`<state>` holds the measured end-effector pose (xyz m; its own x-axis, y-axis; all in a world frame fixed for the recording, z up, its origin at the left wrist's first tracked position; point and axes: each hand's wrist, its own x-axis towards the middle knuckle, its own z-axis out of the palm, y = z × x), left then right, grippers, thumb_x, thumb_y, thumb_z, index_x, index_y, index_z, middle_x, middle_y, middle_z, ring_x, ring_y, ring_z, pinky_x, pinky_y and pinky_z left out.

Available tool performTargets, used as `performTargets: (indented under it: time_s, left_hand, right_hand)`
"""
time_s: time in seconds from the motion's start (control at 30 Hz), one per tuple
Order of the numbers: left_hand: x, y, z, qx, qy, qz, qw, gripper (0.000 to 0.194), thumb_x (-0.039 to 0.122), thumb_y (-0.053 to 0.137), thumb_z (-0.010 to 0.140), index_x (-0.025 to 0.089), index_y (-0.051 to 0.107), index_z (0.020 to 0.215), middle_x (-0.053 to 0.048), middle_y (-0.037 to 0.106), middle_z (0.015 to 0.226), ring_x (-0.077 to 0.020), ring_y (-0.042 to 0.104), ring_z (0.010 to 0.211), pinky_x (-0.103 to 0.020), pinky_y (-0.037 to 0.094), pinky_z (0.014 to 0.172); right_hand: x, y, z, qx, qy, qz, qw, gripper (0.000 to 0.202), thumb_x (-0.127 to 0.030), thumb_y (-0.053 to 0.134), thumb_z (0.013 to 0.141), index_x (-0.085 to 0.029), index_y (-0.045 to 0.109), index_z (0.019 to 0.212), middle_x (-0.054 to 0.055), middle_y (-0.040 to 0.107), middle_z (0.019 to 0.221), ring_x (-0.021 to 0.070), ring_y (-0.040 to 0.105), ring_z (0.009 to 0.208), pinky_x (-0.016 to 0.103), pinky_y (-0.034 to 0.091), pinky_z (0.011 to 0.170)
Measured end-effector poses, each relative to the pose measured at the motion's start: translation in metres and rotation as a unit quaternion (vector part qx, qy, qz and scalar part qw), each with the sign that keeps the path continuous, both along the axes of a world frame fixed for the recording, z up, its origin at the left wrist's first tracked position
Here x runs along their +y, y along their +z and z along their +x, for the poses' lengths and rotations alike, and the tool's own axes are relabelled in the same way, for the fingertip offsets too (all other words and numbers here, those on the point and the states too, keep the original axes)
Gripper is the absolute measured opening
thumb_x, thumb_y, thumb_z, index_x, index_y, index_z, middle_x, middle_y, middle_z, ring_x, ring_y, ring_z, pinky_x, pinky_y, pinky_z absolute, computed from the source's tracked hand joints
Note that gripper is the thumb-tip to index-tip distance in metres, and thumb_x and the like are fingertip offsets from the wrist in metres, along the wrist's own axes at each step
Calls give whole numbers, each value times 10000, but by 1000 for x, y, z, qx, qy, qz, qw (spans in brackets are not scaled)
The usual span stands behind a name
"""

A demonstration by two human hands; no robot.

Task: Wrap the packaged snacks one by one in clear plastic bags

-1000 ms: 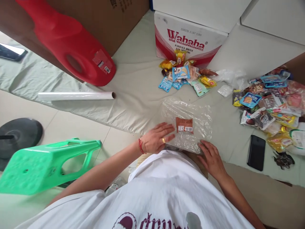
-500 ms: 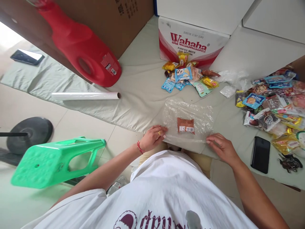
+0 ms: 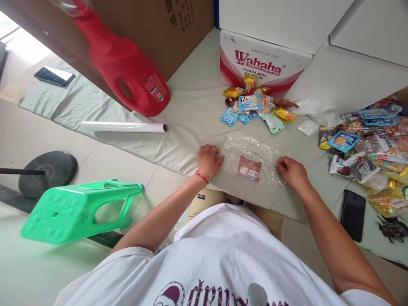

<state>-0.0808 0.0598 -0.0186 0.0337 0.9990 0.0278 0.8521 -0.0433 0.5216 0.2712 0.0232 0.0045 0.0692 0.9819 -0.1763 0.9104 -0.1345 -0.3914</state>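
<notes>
A sheet of clear plastic film (image 3: 237, 143) lies crinkled on the cloth in front of me. My left hand (image 3: 209, 163) has its fingers curled at the film's left edge. On the opposite side, my right hand (image 3: 291, 171) pinches the film's right edge. Between the two hands is a small reddish-brown snack packet (image 3: 250, 168) with a white label and barcode. The film spreads around and above it; whether it passes over or under the packet I cannot tell.
Behind the film, snack packets (image 3: 250, 103) are piled against a Wahaha carton (image 3: 258, 59). A larger snack heap (image 3: 366, 144), a black phone (image 3: 352, 215) and keys (image 3: 392, 228) lie right. Left are a white roll (image 3: 124, 126), red jug (image 3: 127, 68) and green stool (image 3: 79, 212).
Both hands have moved slightly away from my body, drawing the film's near edge up toward the packet. My fingers have closed more on the film. The camera view has shifted a little.
</notes>
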Motion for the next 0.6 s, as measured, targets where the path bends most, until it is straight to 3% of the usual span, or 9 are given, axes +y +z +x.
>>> performTargets:
  time_s: [0.07,0.2,0.33,0.4,0.47,0.53,0.6]
  left_hand:
    - [2,0,-1,2,26,12,1000,256,300,716,818,182,668,1040,-145,638,1163,-342,548,1152,-485,480,1027]
    - [2,8,-4,-23,76,75,994,363,219,732,753,176,652,1105,-148,585,1189,-349,526,1144,-525,467,1051]
    - [-8,32,-2,-11,75,159,984,259,181,620,836,183,688,1086,-158,603,1164,-344,532,1151,-544,437,1040]
    - [-18,46,4,3,-14,169,985,244,190,541,904,221,723,1063,-136,658,1141,-325,559,1141,-540,419,1022]
    - [-29,55,16,20,-159,142,977,318,188,482,947,262,747,1106,-99,715,1159,-292,593,1117,-504,424,977]
    - [-37,57,31,43,-276,99,955,398,165,443,973,278,737,1215,-73,735,1252,-264,614,1105,-460,435,911]
    - [-41,53,44,68,-324,62,941,449,130,436,979,268,700,1315,-64,713,1356,-250,623,1112,-434,443,865]
  right_hand:
    - [-2,1,1,-44,9,31,999,231,-373,578,910,-218,718,1009,84,687,950,237,618,833,343,470,718]
    - [10,14,-4,-58,23,125,990,271,-357,550,948,-197,728,1075,140,662,1062,317,580,1022,457,494,919]
    - [41,24,-25,-49,73,161,983,362,-353,508,997,-141,704,1215,172,677,1165,339,541,1107,483,439,1023]
    - [59,22,-40,-50,97,135,985,433,-384,518,1004,-115,665,1309,180,684,1198,342,536,1126,477,426,1032]
    - [77,17,-54,-50,107,82,990,480,-443,569,980,-121,658,1324,169,705,1142,341,550,1097,464,443,992]
    - [91,13,-64,-47,111,13,993,424,-454,642,927,-148,707,1213,134,720,998,320,577,1012,423,470,908]
    - [102,13,-69,-41,134,-33,990,267,-387,673,888,-172,739,1032,92,697,871,273,592,901,369,470,832]
